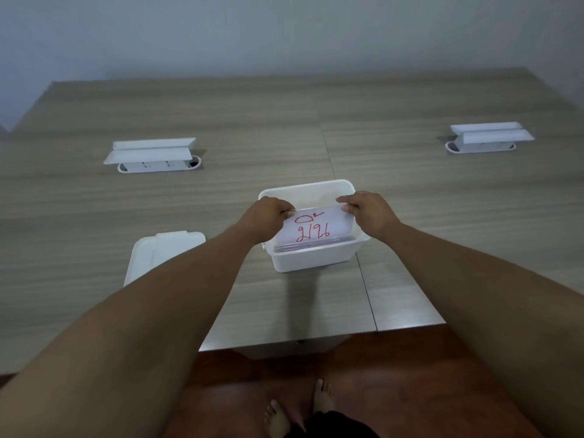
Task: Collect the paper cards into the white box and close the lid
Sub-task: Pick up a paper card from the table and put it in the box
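Observation:
A white box (311, 259) stands open on the wooden table, a little ahead of me. A stack of paper cards (314, 229) leans inside it, the front card white with red handwriting. My left hand (268, 213) pinches the stack's upper left corner and my right hand (368, 208) pinches its upper right corner. The lower edges of the cards sit inside the box. The white lid (158, 256) lies flat on the table to the left of the box, partly hidden by my left forearm.
Two white pop-up socket units are set into the table, one at the far left (151, 154) and one at the far right (488, 137). The table's front edge (284, 341) is close to me, with a brown floor below.

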A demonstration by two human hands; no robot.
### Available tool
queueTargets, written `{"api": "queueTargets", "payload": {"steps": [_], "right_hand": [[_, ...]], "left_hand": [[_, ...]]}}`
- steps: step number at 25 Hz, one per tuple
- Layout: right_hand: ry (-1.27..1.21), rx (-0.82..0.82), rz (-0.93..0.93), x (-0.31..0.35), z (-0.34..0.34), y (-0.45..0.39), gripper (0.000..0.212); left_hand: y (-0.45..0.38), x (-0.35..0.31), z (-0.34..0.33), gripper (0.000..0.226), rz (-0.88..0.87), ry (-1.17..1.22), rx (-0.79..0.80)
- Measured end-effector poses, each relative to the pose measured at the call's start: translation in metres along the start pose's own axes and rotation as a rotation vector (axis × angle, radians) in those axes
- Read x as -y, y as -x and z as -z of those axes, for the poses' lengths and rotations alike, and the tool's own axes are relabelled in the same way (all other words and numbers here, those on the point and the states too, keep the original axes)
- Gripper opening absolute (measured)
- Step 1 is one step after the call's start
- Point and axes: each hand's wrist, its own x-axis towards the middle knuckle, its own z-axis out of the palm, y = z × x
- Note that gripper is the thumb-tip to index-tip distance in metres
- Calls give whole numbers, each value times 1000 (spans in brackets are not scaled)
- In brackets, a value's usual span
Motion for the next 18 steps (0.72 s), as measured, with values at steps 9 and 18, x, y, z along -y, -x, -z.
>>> {"api": "queueTargets", "payload": {"steps": [9,18], "right_hand": [[122,291,-13,-38,-27,3,26],[241,333,44,-39,-22,-20,29]], "left_hand": [[11,7,-33,26,64,-161,227],[-11,-3,-33,34,154,-206,228]]}}
